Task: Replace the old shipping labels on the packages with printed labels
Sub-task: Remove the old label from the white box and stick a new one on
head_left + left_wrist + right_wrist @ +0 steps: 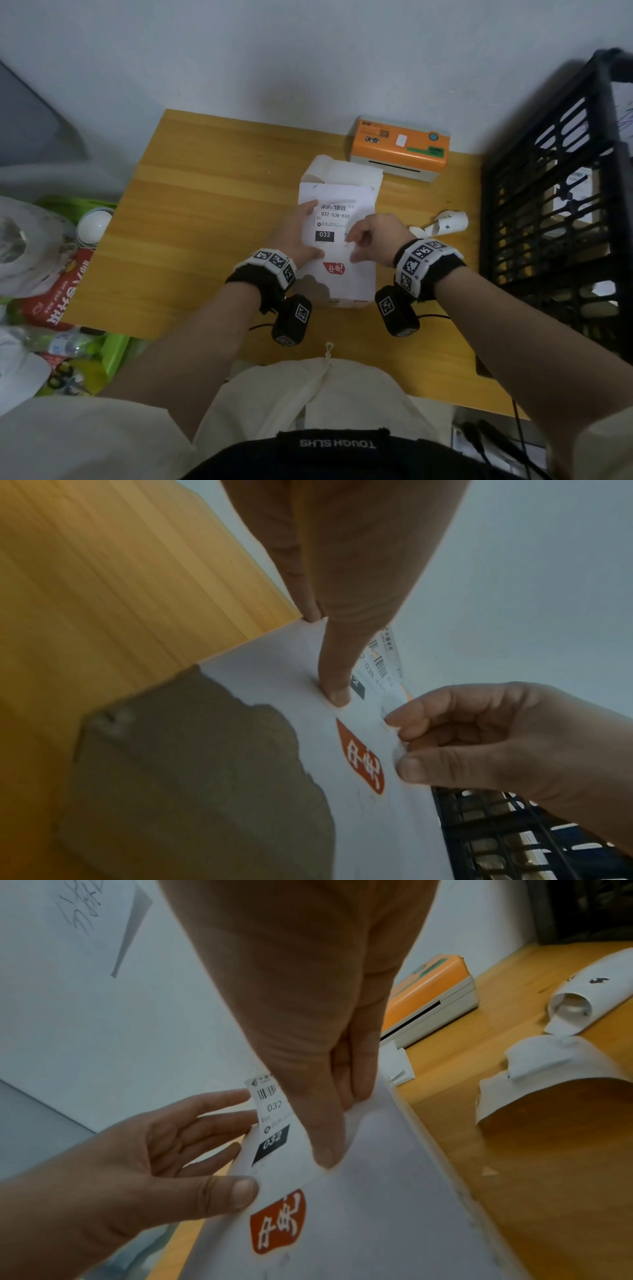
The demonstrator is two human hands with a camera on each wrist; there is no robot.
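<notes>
Looking down from the head view, a white box [337, 246] lay mid-table [205, 192] before an orange printer [399, 145]; its label [334, 222] read "032-038-E01" and "032", while the left hand [296, 236] pressed flat with straight fingers. In the left wrist view the right hand [486, 739] pinched the label's near edge, above a red logo [361, 758]. The right wrist view showed thin, light, probably tear-prone paper, best taken at a lifted corner; curled scraps [582, 1001] lay nearby.
</notes>
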